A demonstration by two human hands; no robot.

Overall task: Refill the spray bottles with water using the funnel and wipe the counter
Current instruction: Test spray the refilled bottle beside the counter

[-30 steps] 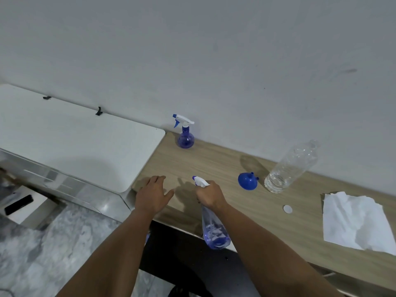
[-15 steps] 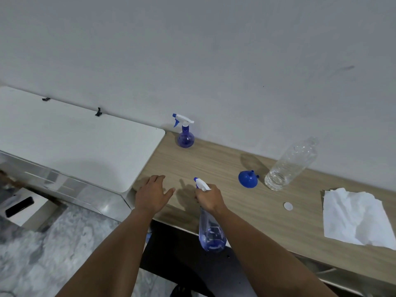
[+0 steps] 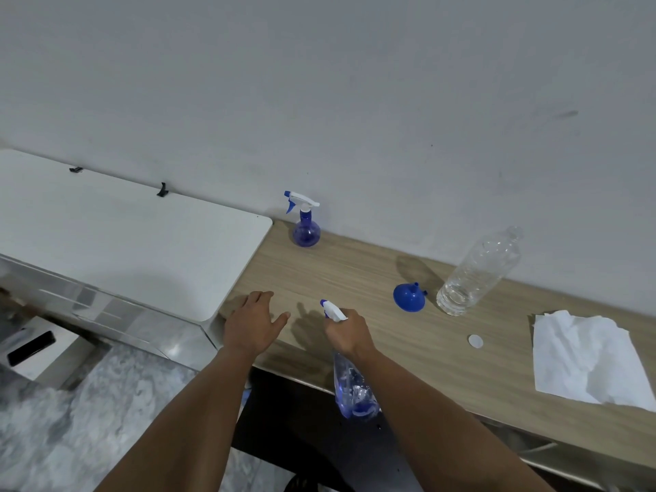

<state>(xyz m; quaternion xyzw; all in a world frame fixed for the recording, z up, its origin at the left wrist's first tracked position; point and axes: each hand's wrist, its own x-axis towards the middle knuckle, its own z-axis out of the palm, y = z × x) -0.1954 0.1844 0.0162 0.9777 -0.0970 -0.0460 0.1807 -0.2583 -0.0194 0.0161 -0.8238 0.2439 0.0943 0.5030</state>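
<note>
Your right hand has its fingers curled tight around a spray bottle held over the desk's front edge. Your left hand rests flat near the desk's left corner, fingers spread loosely, holding nothing.

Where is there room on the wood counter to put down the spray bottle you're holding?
Bare wood lies between the far spray bottle, the left hand and the funnel. It is crowded around the funnel, water bottle, cap and paper towel.
</note>
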